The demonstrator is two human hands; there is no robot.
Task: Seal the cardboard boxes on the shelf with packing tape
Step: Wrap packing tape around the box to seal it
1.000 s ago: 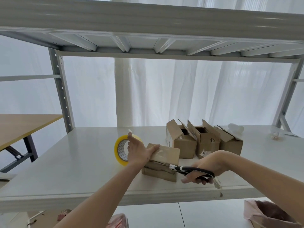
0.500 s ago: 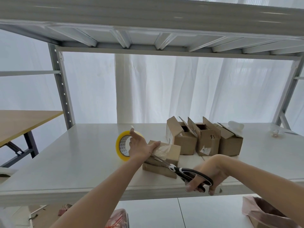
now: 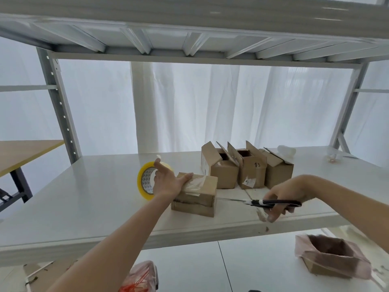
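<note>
left hand (image 3: 168,182) lies flat against the left end of the small cardboard box (image 3: 197,201) on the shelf (image 3: 84,197). its fingers are straight and the thumb stretches over the crinkly clear tape (image 3: 195,184) on top. the yellow tape roll (image 3: 144,180) stands on edge just behind those fingers. right hand (image 3: 284,194) is curled round black scissors (image 3: 273,202), blades pointing at the box. three open boxes (image 3: 250,171) sit beyond, between both hands. the box looks light and likely to slide, so i'd pin it from the top. the tape's floppy and sticky, best held taut by its edge.
</note>
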